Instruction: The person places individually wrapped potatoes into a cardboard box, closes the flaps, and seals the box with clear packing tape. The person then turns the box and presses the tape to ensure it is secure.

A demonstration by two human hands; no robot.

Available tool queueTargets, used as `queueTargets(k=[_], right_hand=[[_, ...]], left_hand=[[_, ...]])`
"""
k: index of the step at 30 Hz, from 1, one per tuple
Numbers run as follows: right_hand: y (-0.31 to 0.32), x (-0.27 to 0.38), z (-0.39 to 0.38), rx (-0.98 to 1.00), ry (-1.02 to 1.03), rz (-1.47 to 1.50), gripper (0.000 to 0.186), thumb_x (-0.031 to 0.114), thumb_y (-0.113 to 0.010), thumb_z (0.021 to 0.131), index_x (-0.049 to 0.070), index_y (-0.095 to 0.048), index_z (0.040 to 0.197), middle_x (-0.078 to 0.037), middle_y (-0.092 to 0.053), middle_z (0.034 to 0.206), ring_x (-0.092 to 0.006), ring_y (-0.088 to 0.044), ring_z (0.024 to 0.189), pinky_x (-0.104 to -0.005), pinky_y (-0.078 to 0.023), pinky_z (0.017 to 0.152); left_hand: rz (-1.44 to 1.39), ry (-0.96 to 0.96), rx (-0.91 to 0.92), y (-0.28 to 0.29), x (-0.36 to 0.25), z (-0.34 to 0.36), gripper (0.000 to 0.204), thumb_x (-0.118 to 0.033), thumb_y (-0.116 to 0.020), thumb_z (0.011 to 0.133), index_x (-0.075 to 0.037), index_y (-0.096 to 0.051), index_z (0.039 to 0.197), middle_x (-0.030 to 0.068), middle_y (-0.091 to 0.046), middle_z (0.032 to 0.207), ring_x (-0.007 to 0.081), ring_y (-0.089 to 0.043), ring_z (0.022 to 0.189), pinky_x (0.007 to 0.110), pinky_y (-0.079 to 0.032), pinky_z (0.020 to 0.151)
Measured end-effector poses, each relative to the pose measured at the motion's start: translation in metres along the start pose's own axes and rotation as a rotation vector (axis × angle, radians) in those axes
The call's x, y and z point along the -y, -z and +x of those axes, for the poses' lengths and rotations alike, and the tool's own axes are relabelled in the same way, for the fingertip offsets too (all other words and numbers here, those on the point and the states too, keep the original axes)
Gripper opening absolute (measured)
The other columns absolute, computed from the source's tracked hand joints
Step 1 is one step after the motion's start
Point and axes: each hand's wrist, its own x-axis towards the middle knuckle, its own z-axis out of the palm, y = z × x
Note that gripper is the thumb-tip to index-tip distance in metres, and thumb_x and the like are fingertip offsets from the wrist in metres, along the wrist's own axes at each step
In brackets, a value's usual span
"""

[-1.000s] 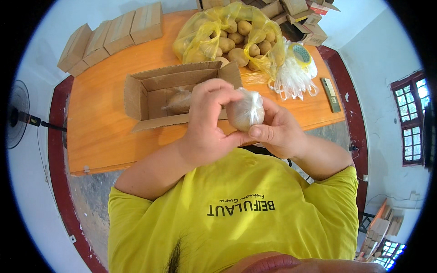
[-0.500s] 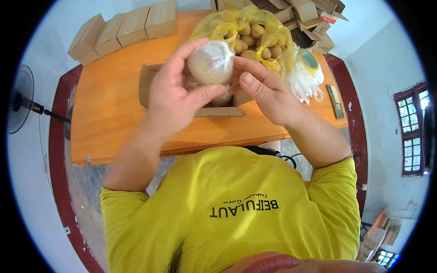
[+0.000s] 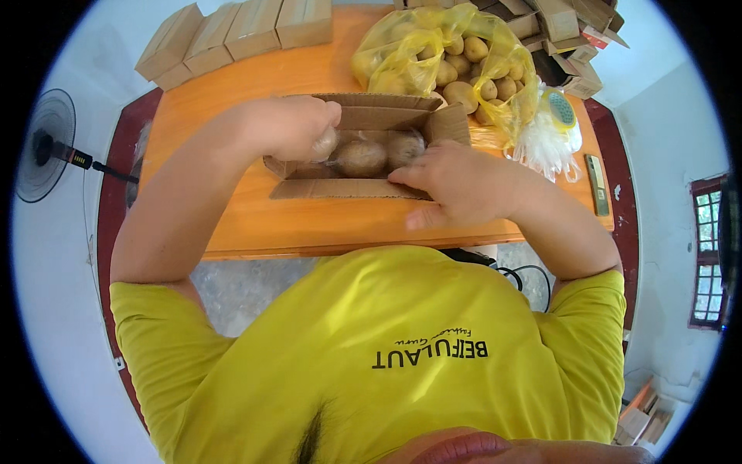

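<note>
An open cardboard box (image 3: 379, 117) stands on the table in front of me, its flaps folded outward. My left hand (image 3: 292, 127) reaches into the box's left end, fingers closed round a plastic-wrapped potato (image 3: 325, 145), which they partly hide. Beside it in the box lie a second wrapped potato (image 3: 362, 158) and another wrapped potato (image 3: 404, 147) toward the right end. My right hand (image 3: 464, 184) lies over the front right corner of the box with its fingers apart. Its fingertips touch the rim, and it grips nothing.
A yellow plastic bag (image 3: 394, 73) of loose potatoes sits behind the box. To its right are white plastic bags (image 3: 545, 147), a tape roll (image 3: 562, 108) and a phone (image 3: 596, 184). Closed cartons (image 3: 255, 27) line the back left; flattened cardboard (image 3: 556, 19) piles up at the back right.
My left hand has lowered the wrapped potato from above the box into its left end. My right hand has come away from that potato and down to the front right rim.
</note>
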Motion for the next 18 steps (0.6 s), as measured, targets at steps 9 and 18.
queueTargets(k=[9,18], right_hand=[[0.014,-0.003,0.006,0.188,-0.081,0.041,0.053,0.046,-0.064,0.085,0.0,-0.063,0.111,-0.018,-0.067,0.099,-0.0372,-0.062,0.097,-0.0452,-0.046,0.091],[-0.006,-0.005,-0.004,0.013,-0.021,0.076,0.057,0.043,-0.068,0.082,0.0,-0.061,0.117,-0.016,-0.066,0.102,-0.0331,-0.062,0.1,-0.042,-0.043,0.096]], left_hand=[[0.185,-0.075,0.299,-0.008,0.008,0.031,0.047,-0.01,-0.07,0.077,-0.014,-0.058,0.122,0.0099,-0.064,0.112,0.0308,-0.06,0.107,0.042,-0.049,0.088],[0.197,-0.167,0.032,-0.03,0.026,0.039,0.043,-0.008,-0.061,0.083,-0.017,-0.06,0.125,0.0107,-0.063,0.12,0.0316,-0.059,0.112,0.042,-0.048,0.094]])
